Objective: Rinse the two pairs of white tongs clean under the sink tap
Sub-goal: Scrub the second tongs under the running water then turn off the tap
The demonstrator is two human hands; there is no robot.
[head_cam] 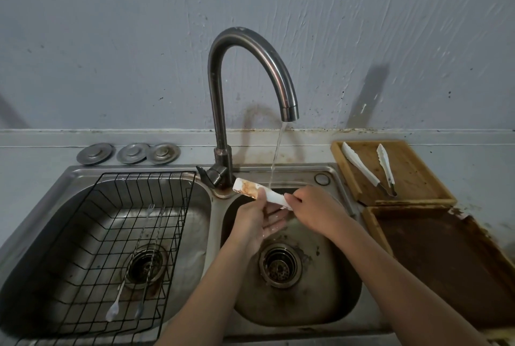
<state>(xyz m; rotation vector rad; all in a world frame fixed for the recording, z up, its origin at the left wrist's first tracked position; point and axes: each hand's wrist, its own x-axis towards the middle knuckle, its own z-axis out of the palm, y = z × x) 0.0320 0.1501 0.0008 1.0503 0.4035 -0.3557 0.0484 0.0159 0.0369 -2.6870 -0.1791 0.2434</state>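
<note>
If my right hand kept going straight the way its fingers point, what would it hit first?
Probably the left hand: the right hand points left along the stained white tongs it already grips, and the left fingers hold them just beyond. Depth is uncertain.

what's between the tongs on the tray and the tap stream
Nothing solid that shows. The spare tongs lie open on the wooden tray right of the sink; the path to the water stream is clear apart from both hands, left and right, holding stained tongs just below it.

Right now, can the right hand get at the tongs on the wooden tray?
Probably yes. The right hand sits just left of the wooden tray, nothing between, but it must first release the stained tongs.
</note>
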